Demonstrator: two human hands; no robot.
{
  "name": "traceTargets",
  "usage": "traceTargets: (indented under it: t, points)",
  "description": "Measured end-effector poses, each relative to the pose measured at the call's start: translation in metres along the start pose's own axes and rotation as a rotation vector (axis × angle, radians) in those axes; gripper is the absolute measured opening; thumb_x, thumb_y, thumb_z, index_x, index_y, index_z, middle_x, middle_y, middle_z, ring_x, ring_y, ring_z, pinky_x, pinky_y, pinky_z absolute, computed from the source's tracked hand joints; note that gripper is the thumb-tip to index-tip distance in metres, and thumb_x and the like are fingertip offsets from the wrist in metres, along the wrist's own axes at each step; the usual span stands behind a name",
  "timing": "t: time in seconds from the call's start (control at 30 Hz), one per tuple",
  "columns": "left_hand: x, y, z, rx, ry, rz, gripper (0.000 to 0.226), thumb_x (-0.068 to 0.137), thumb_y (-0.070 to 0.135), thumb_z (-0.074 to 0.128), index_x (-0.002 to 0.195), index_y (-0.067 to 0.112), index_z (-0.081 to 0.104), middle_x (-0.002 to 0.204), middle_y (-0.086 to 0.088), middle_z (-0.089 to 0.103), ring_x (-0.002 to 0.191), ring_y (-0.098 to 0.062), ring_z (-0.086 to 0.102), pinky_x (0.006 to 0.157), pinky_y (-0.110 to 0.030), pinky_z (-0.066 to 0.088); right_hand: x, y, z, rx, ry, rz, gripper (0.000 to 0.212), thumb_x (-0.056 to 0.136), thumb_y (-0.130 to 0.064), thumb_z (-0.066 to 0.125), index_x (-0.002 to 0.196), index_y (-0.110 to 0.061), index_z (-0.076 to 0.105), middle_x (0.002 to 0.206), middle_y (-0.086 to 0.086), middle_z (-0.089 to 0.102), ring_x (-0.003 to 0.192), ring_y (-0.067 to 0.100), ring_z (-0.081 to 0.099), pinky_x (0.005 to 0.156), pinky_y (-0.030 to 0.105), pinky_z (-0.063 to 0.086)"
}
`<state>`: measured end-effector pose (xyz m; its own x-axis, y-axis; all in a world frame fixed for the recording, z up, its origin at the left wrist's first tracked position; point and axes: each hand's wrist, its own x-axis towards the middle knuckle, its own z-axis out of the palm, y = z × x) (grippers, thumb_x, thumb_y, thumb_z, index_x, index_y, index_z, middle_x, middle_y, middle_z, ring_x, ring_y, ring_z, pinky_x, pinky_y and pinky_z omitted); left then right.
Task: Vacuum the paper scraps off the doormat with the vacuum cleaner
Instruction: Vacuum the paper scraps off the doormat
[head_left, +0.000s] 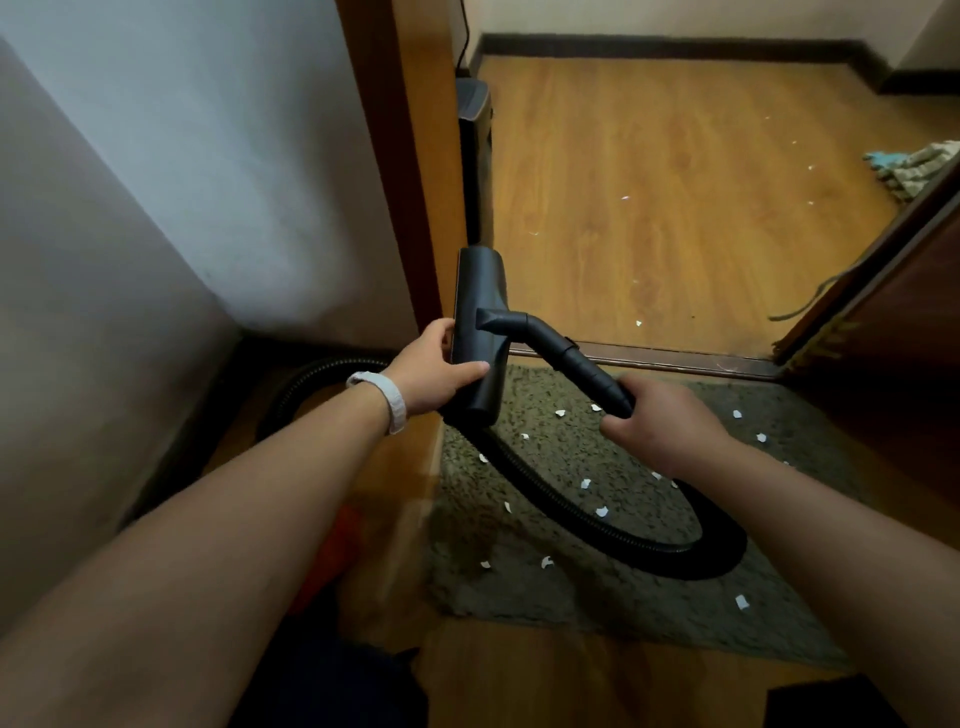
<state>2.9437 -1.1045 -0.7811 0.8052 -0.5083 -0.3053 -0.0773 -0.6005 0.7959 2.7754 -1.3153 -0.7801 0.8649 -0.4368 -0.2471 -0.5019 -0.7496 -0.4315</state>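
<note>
Our doormat (571, 608) lies at the threshold, the vacuum hose (597, 525) looped across it. We hold the floor head (480, 301) above it, left hand (436, 371) gripping the head, right hand (660, 426) gripping the tube (587, 371). Paper scraps (601, 512) dot the mat all over, so vacuuming seems not yet begun

White ribbed band (382, 396) on left wrist; forearms (234, 499) bare.

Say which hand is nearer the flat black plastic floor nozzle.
Left: left hand grips the flat black plastic floor nozzle; right hand holds the black tube leading to it.
</note>
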Motion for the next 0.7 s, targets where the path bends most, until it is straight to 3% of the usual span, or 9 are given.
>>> traceTargets:
  t: [0.07,0.17,0.27,0.5,0.6,0.7]
  points:
    - [-0.017,-0.013,-0.02,0.071,0.007,0.041,0.076,0.087,0.034,0.072,0.149,0.025,0.03,0.13,0.002,0.053,0.111,-0.018,0.058,0.094,-0.039,0.052,-0.002,-0.014,0.003,-0.012,-0.001,-0.037,0.019,0.085,-0.032,0.067,0.099,-0.036,0.055,0.075,-0.005,0.061,0.065,0.018,0.062,0.057,0.029,0.049]
    - [-0.052,-0.042,-0.049,0.139,0.064,0.082,0.068,0.086,0.032,0.073,0.144,0.027,0.038,0.115,0.011,0.052,0.11,-0.013,0.057,0.094,-0.035,0.05,-0.007,-0.038,0.009,-0.086,-0.006,-0.109,0.02,0.085,-0.034,0.067,0.1,-0.036,0.054,0.074,-0.006,0.059,0.065,0.016,0.059,0.055,0.027,0.042]
    - [-0.091,-0.085,-0.074,0.218,0.174,0.094,0.067,0.085,0.035,0.073,0.143,0.027,0.041,0.123,0.009,0.052,0.114,-0.009,0.053,0.098,-0.034,0.048,-0.011,-0.063,0.022,-0.154,-0.025,-0.173,0.02,0.087,-0.034,0.067,0.102,-0.032,0.055,0.075,-0.005,0.058,0.066,0.019,0.057,0.053,0.027,0.039]
    - [-0.187,-0.179,-0.109,0.212,0.331,-0.046,0.063,0.088,0.034,0.071,0.143,0.022,0.043,0.132,0.006,0.048,0.125,-0.015,0.048,0.106,-0.035,0.041,-0.021,-0.123,0.051,-0.253,-0.094,-0.307,0.026,0.087,-0.035,0.066,0.109,-0.023,0.058,0.078,0.002,0.061,0.069,0.024,0.061,0.062,0.034,0.054]
    - [-0.217,-0.201,-0.111,0.323,0.33,-0.026,0.069,0.086,0.043,0.07,0.144,0.019,0.04,0.141,0.001,0.045,0.13,-0.017,0.043,0.11,-0.04,0.039,-0.027,-0.138,0.062,-0.264,-0.1,-0.346,0.025,0.087,-0.033,0.067,0.108,-0.022,0.059,0.077,0.001,0.06,0.067,0.022,0.059,0.061,0.034,0.054]
    - [-0.24,-0.226,-0.112,0.389,0.352,-0.071,0.09,0.079,0.048,0.076,0.15,0.017,0.03,0.152,-0.004,0.035,0.139,-0.021,0.034,0.115,-0.042,0.031,-0.034,-0.154,0.072,-0.23,-0.124,-0.365,0.022,0.086,-0.031,0.067,0.103,-0.021,0.058,0.074,0.002,0.059,0.065,0.02,0.058,0.058,0.033,0.052]
